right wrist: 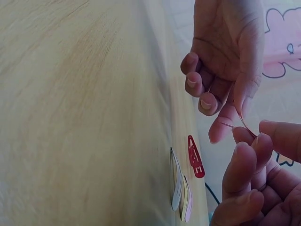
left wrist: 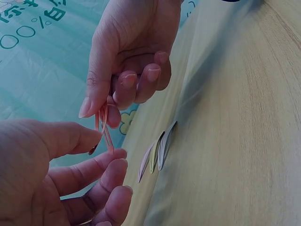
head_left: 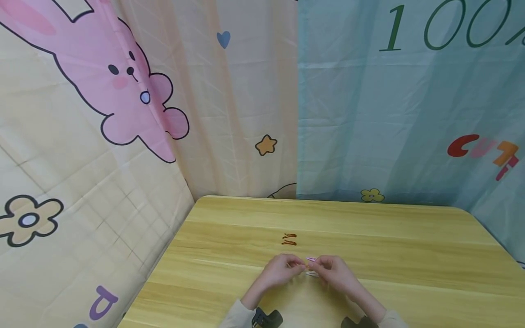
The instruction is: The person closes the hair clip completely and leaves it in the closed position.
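Observation:
Both hands meet over the table around one coral-orange snap hair clip (left wrist: pixel 104 123), whose strips stand apart. My right hand (left wrist: pixel 134 44) pinches its upper end between thumb and forefinger. Thumb and forefinger of my left hand (left wrist: pixel 70 165) pinch the other end. In the head view the left hand (head_left: pixel 280 269) and right hand (head_left: pixel 335 273) nearly touch and mostly cover this clip. On the table beside them lie a pink clip (left wrist: pixel 145 164), a yellow clip (left wrist: pixel 154 154) and a grey-white clip (left wrist: pixel 165 147), side by side.
Beyond the hands, two orange-red hair clips (head_left: pixel 289 239) lie on the wooden table (head_left: pixel 389 241). Patterned curtains (head_left: pixel 246 91) hang along the table's far and left edges. A dark band (head_left: pixel 266 318) sits around the left wrist.

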`<state>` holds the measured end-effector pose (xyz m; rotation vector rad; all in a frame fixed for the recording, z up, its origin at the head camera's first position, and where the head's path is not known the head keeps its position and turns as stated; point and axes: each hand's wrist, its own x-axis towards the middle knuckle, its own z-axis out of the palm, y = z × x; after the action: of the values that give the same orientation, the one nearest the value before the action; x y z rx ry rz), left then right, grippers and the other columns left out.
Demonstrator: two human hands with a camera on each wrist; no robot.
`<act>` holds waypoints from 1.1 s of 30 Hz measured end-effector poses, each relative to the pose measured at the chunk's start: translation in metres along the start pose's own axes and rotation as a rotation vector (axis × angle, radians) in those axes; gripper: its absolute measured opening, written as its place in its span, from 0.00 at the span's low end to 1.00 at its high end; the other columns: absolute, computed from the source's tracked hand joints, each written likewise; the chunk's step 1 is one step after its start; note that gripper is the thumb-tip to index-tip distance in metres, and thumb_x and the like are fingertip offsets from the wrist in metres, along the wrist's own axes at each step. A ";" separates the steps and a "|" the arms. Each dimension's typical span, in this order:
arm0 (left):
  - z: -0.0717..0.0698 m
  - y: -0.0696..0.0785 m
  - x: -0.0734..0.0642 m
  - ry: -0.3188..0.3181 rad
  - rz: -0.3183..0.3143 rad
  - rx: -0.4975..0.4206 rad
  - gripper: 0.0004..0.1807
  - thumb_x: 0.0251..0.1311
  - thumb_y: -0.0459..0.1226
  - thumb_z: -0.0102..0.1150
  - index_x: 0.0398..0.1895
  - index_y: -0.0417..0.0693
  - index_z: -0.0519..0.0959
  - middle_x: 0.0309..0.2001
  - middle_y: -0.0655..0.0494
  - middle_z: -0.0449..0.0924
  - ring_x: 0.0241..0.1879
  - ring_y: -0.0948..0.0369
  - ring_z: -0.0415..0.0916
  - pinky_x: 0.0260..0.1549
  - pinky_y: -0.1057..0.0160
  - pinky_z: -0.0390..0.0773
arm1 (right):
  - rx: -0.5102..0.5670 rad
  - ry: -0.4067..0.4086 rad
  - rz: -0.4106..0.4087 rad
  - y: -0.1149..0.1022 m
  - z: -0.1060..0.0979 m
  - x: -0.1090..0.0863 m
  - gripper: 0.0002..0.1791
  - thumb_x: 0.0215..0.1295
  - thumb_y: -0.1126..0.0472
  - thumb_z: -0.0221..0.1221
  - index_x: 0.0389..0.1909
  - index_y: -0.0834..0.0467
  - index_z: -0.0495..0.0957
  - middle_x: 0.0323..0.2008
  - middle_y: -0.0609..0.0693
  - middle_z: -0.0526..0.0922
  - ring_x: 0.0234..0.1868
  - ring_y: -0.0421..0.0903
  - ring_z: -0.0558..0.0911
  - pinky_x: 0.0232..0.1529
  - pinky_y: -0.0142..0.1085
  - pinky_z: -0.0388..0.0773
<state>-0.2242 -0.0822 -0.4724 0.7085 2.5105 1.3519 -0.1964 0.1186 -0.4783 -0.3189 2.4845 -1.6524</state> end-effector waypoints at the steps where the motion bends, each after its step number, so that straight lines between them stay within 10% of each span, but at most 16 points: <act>1: 0.000 0.000 0.000 -0.004 0.001 -0.001 0.09 0.61 0.43 0.60 0.35 0.49 0.83 0.25 0.64 0.76 0.22 0.68 0.70 0.21 0.67 0.70 | 0.002 -0.002 -0.001 0.000 0.000 0.000 0.14 0.68 0.55 0.56 0.33 0.63 0.79 0.14 0.51 0.72 0.16 0.43 0.71 0.19 0.32 0.67; 33: -0.002 -0.003 0.000 0.049 0.026 -0.052 0.09 0.60 0.41 0.62 0.27 0.46 0.81 0.23 0.62 0.77 0.20 0.68 0.69 0.18 0.69 0.68 | 0.040 -0.050 0.000 0.005 0.000 0.003 0.15 0.70 0.54 0.54 0.36 0.63 0.80 0.16 0.49 0.73 0.18 0.43 0.71 0.20 0.33 0.67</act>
<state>-0.2262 -0.0849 -0.4738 0.7086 2.5009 1.4553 -0.1994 0.1195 -0.4831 -0.3509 2.4121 -1.6712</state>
